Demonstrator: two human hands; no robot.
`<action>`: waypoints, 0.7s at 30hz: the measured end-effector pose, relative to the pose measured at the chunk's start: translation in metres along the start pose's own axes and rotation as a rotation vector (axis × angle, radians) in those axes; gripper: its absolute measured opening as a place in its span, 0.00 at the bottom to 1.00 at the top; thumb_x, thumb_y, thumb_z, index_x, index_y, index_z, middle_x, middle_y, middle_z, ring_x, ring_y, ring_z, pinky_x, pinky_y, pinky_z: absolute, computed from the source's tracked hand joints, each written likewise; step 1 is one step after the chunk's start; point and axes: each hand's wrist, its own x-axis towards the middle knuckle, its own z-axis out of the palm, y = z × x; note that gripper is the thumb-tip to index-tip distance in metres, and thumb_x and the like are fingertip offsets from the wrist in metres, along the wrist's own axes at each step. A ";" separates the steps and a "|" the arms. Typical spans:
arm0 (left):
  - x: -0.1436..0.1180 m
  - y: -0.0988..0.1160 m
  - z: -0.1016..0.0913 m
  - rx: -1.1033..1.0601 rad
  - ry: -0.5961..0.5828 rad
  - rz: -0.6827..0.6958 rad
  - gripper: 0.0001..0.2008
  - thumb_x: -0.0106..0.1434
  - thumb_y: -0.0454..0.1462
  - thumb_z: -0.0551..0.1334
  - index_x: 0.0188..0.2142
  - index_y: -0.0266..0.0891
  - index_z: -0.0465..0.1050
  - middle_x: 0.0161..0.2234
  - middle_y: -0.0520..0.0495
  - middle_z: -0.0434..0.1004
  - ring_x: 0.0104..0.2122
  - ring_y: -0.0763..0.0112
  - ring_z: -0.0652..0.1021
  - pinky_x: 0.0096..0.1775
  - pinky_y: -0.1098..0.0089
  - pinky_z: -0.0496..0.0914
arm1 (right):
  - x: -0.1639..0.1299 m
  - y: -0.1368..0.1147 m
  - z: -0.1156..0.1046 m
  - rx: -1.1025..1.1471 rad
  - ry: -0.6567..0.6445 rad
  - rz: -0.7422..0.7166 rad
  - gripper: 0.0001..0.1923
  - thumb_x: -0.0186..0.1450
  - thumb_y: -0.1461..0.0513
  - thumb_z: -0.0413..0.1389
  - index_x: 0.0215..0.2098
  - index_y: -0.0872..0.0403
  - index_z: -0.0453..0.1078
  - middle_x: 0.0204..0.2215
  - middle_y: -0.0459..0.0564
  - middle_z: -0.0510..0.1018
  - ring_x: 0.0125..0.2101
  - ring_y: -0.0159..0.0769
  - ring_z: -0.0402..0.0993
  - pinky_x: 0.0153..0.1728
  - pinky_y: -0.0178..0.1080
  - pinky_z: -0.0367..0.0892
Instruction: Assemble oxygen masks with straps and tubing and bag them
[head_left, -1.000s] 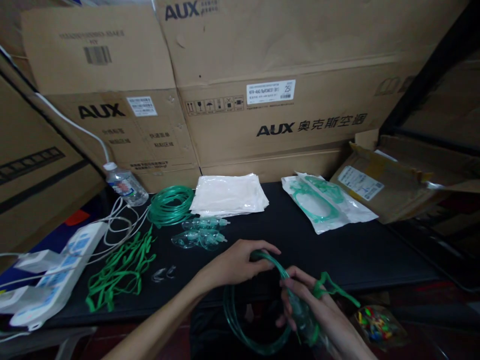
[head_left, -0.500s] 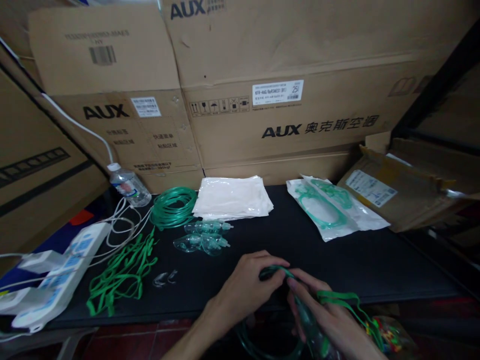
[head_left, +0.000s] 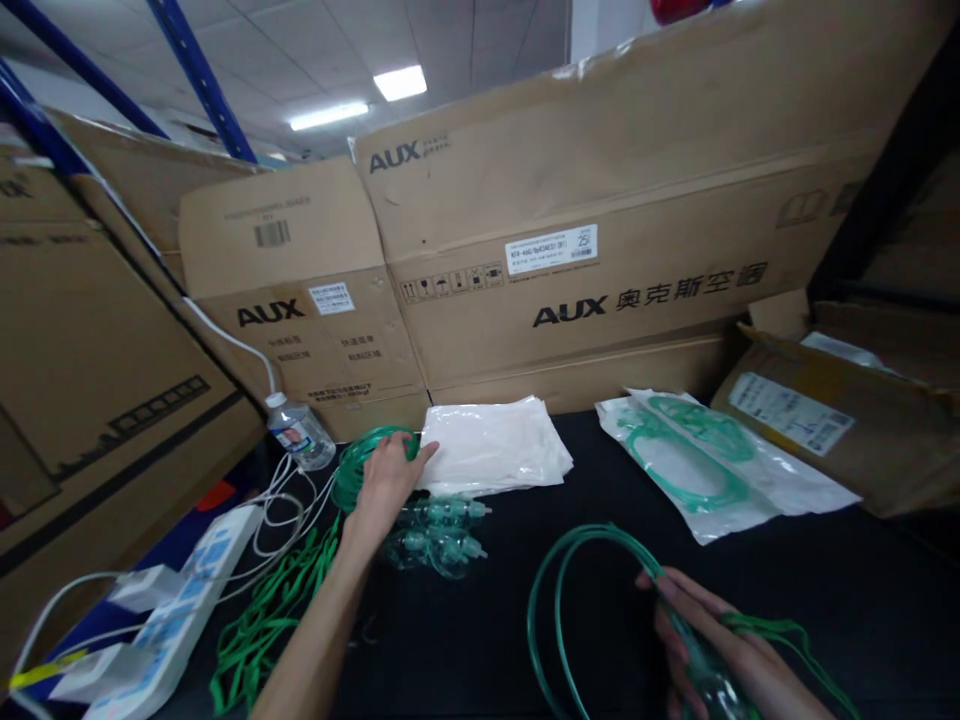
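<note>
My left hand is stretched far out, its fingertips touching the edge of the stack of white plastic bags and its palm over the coil of green tubing. My right hand stays near the front edge, shut on a clear mask with a green strap; a loop of green tubing rises from it over the black table. Several clear masks lie just right of my left wrist.
Packed masks in sealed bags lie at the back right beside an open carton. Loose green straps, a white power strip with cables and a water bottle occupy the left. Big AUX cartons wall the back.
My left hand let go of the tubing loop and reached forward-left to the white bags. My right hand kept the mask and tubing. The view tilted upward.
</note>
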 end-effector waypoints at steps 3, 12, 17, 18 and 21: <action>0.025 -0.014 0.009 0.026 -0.101 -0.076 0.17 0.69 0.45 0.66 0.51 0.35 0.75 0.49 0.41 0.80 0.49 0.56 0.80 0.53 0.50 0.74 | 0.004 0.002 -0.004 0.029 -0.038 0.009 0.31 0.62 0.43 0.67 0.54 0.52 0.71 0.17 0.36 0.71 0.09 0.29 0.64 0.15 0.39 0.72; 0.034 -0.020 0.012 -0.209 -0.152 -0.166 0.15 0.70 0.41 0.66 0.53 0.39 0.75 0.52 0.44 0.77 0.49 0.57 0.80 0.48 0.56 0.77 | 0.008 0.006 -0.019 0.093 -0.072 0.010 0.29 0.63 0.44 0.66 0.53 0.52 0.70 0.18 0.36 0.71 0.10 0.28 0.61 0.16 0.40 0.73; 0.018 -0.009 -0.002 -0.549 -0.110 -0.197 0.11 0.71 0.42 0.64 0.44 0.35 0.75 0.40 0.47 0.80 0.33 0.69 0.80 0.36 0.66 0.77 | 0.003 0.006 -0.020 0.103 -0.092 -0.001 0.28 0.61 0.45 0.68 0.50 0.52 0.71 0.17 0.36 0.70 0.10 0.26 0.61 0.15 0.37 0.72; 0.010 -0.004 -0.004 -0.628 -0.094 -0.191 0.11 0.70 0.42 0.65 0.41 0.34 0.75 0.36 0.49 0.79 0.29 0.72 0.79 0.32 0.70 0.75 | 0.002 0.006 -0.021 0.113 -0.103 -0.002 0.28 0.61 0.44 0.68 0.49 0.52 0.72 0.17 0.36 0.70 0.10 0.26 0.61 0.14 0.37 0.72; -0.030 0.016 -0.005 -0.839 -0.028 -0.161 0.16 0.61 0.46 0.69 0.38 0.37 0.71 0.29 0.52 0.78 0.20 0.77 0.74 0.22 0.75 0.67 | -0.003 0.006 -0.024 0.149 -0.118 -0.004 0.26 0.62 0.45 0.68 0.48 0.51 0.72 0.17 0.35 0.70 0.08 0.25 0.59 0.12 0.36 0.71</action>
